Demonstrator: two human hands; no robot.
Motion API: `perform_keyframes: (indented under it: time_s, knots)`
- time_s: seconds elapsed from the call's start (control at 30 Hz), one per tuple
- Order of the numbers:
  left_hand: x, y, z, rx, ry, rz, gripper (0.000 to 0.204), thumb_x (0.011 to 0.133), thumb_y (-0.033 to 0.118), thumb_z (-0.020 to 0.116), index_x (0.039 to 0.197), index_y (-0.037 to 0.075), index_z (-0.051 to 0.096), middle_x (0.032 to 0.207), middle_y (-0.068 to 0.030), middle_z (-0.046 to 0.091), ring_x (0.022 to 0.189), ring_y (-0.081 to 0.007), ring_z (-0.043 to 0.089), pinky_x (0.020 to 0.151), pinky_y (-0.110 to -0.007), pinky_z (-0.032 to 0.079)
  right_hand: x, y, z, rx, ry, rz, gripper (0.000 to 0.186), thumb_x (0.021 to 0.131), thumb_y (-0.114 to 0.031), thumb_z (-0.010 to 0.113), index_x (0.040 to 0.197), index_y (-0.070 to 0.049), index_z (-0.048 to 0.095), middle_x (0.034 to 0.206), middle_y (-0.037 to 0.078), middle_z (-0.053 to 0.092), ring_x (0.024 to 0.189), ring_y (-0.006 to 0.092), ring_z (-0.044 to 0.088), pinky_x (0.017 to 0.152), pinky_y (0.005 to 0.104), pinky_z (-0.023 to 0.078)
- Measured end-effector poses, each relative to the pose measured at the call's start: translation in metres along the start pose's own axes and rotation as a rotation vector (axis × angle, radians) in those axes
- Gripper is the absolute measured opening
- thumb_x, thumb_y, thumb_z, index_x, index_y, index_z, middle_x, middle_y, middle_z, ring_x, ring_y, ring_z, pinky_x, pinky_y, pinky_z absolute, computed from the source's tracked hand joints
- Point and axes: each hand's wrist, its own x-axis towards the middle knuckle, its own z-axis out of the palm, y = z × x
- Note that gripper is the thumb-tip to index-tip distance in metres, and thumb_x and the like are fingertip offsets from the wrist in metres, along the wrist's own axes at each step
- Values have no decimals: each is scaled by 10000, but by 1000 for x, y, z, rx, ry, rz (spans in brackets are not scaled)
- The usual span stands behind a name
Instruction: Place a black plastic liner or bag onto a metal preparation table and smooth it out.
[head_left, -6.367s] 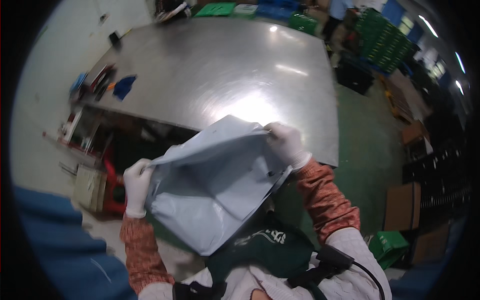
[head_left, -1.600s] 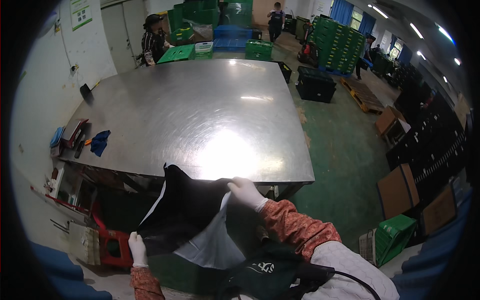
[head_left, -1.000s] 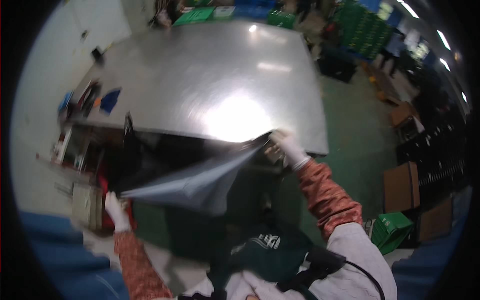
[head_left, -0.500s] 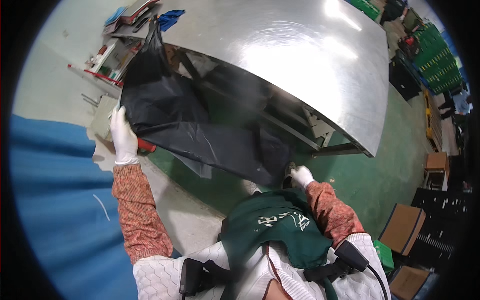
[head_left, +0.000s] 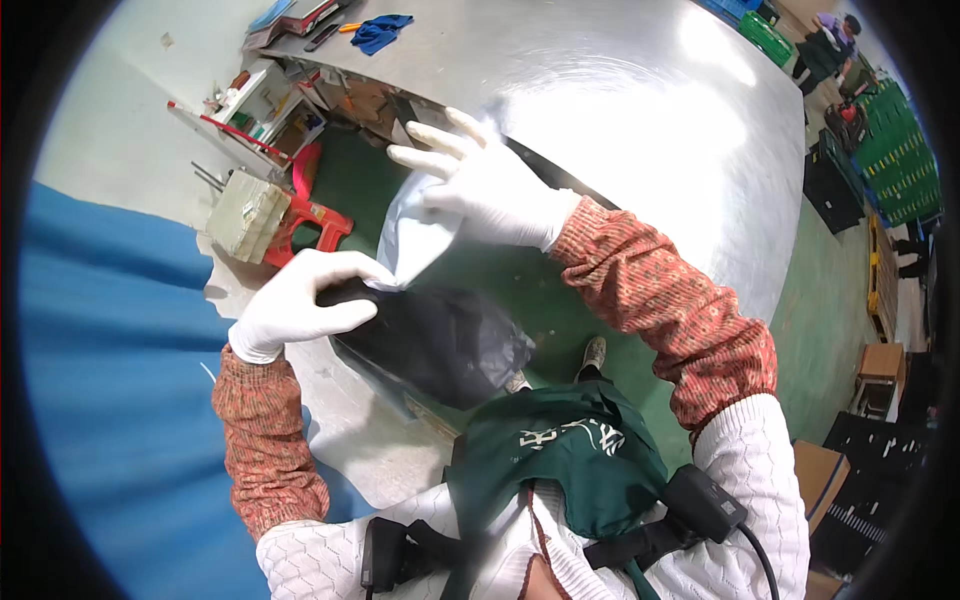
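I hold a plastic mailing bag [head_left: 430, 330], pale grey outside and black inside, in front of my body. My left hand [head_left: 300, 300], in a white glove, grips the bag's edge where the black inside shows. My right hand [head_left: 480, 185], also gloved, lies flat with spread fingers on the pale grey part [head_left: 405, 240] of the bag. The bag's black bulk hangs down toward my green apron [head_left: 560, 470]. Both forearms wear orange patterned sleeves.
A large shiny metal table [head_left: 640, 120] stands ahead, with tools and a blue cloth [head_left: 380, 30] at its far left end. A red stool [head_left: 310, 215] and a pale box [head_left: 245, 215] stand under it. A blue surface [head_left: 100, 400] fills the left. Green crates [head_left: 910, 170] stand at right.
The bag was stretched wide between my hands; now it is bunched close in front of me. My right hand has come up from low by my apron onto the bag's grey side.
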Motion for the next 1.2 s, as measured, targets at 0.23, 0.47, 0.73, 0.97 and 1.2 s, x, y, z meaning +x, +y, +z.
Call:
perform_keyframes:
  time_s: [0.23,0.47,0.73,0.97,1.2]
  knots:
    - [-1,-91,-9,338,641,-70,330,746,6,682,1070,4,617,899,-73,671,822,-98,614,791,-253,484,12,2,-19,191,-67,349,100,763,-105,635,858,-126,611,731,68,642,713,277,658,715,389,518]
    - [30,-172,41,166,979,0,238,784,27,683,1018,19,645,847,-91,673,744,-130,621,694,-257,477,38,18,-67,-191,127,336,91,792,-119,584,880,-96,580,743,113,645,667,327,641,586,417,498]
    - [-10,-299,169,273,855,-363,113,721,151,743,763,64,686,778,-131,635,777,-345,617,701,-437,475,-8,-53,-113,-155,-79,505,301,681,14,629,975,-50,640,823,139,647,768,294,646,707,365,517]
    - [-67,-368,163,-810,1213,-736,231,877,269,504,931,77,621,859,-74,621,766,-230,599,741,-367,489,-23,-100,-79,-124,-196,303,82,738,-109,552,738,-107,470,607,25,486,513,185,548,488,318,420]
    - [-124,-317,-41,-753,1770,296,265,951,141,450,1137,-25,539,1362,-160,447,1047,-235,538,920,-379,456,-47,-99,-85,43,-243,462,72,724,-109,583,750,-103,517,634,47,560,569,224,617,507,348,485]
